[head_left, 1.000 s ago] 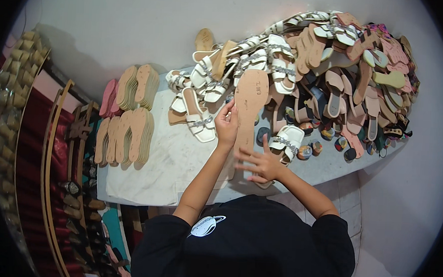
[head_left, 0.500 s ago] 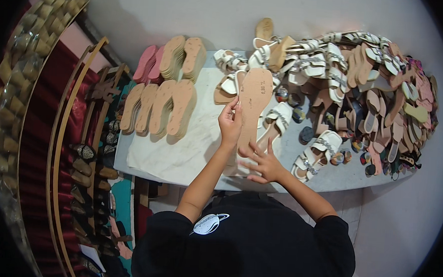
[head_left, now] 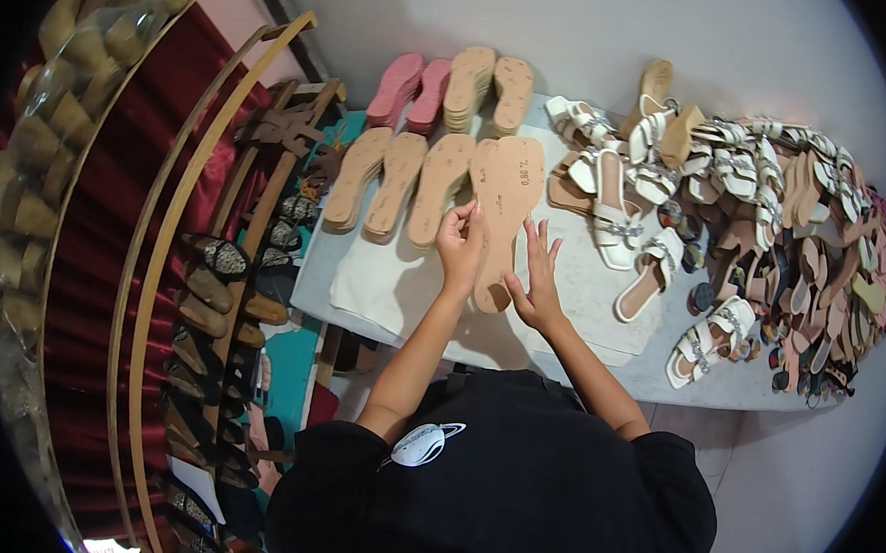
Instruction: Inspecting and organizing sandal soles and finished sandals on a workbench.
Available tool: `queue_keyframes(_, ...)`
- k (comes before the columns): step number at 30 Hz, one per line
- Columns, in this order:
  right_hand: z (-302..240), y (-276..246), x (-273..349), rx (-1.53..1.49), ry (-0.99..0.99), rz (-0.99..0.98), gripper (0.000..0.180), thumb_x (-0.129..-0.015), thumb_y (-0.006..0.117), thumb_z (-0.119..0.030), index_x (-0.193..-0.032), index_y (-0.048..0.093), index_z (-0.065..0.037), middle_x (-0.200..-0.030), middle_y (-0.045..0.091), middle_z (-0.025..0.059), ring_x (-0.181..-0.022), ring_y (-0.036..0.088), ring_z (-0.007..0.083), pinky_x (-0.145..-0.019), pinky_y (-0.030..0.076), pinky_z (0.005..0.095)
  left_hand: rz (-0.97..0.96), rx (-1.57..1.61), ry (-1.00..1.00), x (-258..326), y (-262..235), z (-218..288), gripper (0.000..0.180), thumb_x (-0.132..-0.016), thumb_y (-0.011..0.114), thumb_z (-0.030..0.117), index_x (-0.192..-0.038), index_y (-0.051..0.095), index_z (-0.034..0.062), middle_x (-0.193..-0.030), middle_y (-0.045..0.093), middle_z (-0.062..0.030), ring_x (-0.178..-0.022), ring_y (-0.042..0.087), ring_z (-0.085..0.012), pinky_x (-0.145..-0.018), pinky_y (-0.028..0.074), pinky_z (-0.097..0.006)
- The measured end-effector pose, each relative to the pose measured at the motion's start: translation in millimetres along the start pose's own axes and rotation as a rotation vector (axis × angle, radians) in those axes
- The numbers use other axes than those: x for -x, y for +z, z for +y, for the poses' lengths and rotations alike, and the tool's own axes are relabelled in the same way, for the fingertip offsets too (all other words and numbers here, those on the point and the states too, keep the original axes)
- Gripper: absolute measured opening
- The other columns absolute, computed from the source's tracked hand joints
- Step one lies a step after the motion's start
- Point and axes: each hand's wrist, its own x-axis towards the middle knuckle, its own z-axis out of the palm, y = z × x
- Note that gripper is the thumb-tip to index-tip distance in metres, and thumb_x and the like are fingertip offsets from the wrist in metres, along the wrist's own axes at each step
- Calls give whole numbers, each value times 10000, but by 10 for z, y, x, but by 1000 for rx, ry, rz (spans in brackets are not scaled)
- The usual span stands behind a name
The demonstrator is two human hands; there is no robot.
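Observation:
A tan shoe insole with dark printed marks is held upright over the table, its wide end away from me. My left hand pinches its left edge between thumb and fingers. On the other side, my right hand is open, fingers stretched up, beside the insole's narrow lower part; whether it touches the edge I cannot tell. Just left of the held insole are stacks of tan insoles, and farther back stand more tan stacks and pink ones.
White strappy sandals lie to the right, one sandal near the table's front edge. Beyond them is a heap of mixed sandals and soles. A white sheet covers part of the table. Wooden shoe racks stand at left.
The view has swung left, so the table's contents sit farther right. My right hand has come up from below the insole to beside its edge; my left hand keeps its grip.

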Motion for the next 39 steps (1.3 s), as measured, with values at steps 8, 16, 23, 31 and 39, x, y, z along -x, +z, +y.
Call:
queue_keyframes(8, -51, 641, -377, 60, -21, -73, 652, -866, 426, -292, -1373, 130, -7, -1425, 169, 167, -1329, 36, 359, -993, -99, 557, -83, 13, -7, -409, -686, 54, 277, -880, 519, 134, -1085, 517, -52, -985, 568, -66, -881, 518, -79, -780, 408, -203)
queue_keyframes(16, 110, 894, -781, 213, 49, -144, 613, -880, 396, -334, -1373, 177, -43, -1402, 240, 159, -1321, 83, 367, -960, -128, 598, -150, -485, 236, -880, -947, -273, 369, -845, 525, 142, -1163, 479, -38, -1235, 462, -168, -1172, 412, -267, -1004, 271, -359)
queue_keyframes(23, 349, 1018, -1003, 222, 147, -209, 601, -878, 379, -423, -1361, 241, -92, -1376, 267, 204, -1301, 155, 380, -919, -91, 666, -240, -643, 218, -1126, -1046, -638, 406, -836, 528, 185, -1178, 467, -27, -1261, 432, -176, -1251, 266, -363, -1040, 177, -434)
queue_keyframes(31, 369, 1112, -1052, 254, 171, -247, 596, -882, 353, -451, -1346, 276, -84, -1351, 284, 242, -1304, 154, 368, -919, -112, 660, -315, -821, 113, -1232, -994, -566, 504, -830, 523, 239, -1243, 393, -18, -1346, 325, -160, -1304, 90, -397, -1042, 155, -462)
queue_keyframes(39, 343, 1094, -1115, 257, 247, -339, 596, -884, 345, -442, -1355, 256, -87, -1367, 260, 235, -1318, 108, 352, -930, -144, 631, -324, -868, 122, -1248, -1058, -693, 530, -821, 523, 243, -1253, 380, -30, -1354, 314, -159, -1313, 69, -385, -1030, 125, -511)
